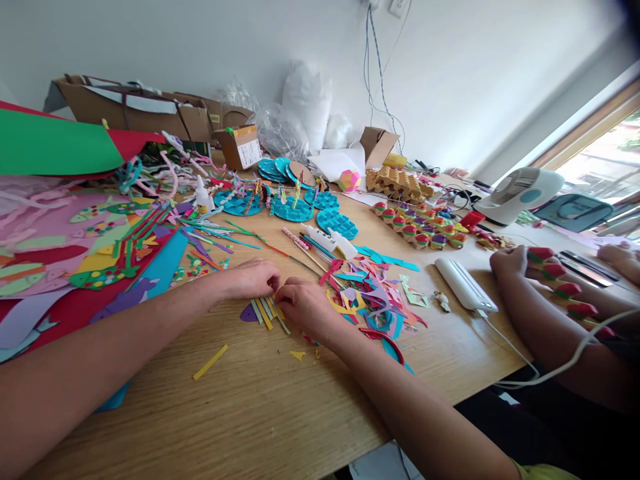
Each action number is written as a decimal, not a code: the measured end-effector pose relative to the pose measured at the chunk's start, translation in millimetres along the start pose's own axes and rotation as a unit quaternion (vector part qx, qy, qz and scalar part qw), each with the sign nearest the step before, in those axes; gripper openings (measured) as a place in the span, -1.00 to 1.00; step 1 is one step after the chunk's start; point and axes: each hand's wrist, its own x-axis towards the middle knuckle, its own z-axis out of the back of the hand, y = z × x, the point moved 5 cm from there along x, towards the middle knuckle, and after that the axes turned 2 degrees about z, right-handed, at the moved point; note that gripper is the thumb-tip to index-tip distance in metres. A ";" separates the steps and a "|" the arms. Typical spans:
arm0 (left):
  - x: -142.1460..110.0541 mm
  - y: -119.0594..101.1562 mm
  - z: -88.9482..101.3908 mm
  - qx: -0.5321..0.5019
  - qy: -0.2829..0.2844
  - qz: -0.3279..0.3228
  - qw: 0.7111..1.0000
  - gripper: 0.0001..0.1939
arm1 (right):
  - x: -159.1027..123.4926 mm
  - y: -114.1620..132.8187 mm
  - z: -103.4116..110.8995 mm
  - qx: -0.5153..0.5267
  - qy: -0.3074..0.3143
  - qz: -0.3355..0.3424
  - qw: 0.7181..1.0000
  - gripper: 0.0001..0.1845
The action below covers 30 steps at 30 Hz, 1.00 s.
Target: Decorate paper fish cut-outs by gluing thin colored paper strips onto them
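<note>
two hands at paper strips | fingers' hold unclear | scraps right, glue bottles beyond

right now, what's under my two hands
Yellow and pale strips run out from beneath your left hand and right hand, by a purple paper piece. Whatever the hands directly cover cannot be seen.

A pale wall rises behind a wood-grain table, with a bright window at right
</note>
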 end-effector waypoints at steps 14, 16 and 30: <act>-13.2 7.8 8.7 -0.027 -0.052 -0.012 0.998 -0.73 | -3.8 -0.4 11.0 0.021 -0.025 -0.029 0.999 -0.79; -21.5 4.8 9.9 -0.022 -0.068 -0.015 0.997 -0.71 | -3.3 -1.0 10.6 0.028 -0.020 -0.029 0.999 -0.79; -37.1 -5.5 5.5 -0.014 -0.159 -0.058 0.985 -0.71 | -4.7 -1.6 16.1 0.082 -0.076 -0.013 0.994 -0.86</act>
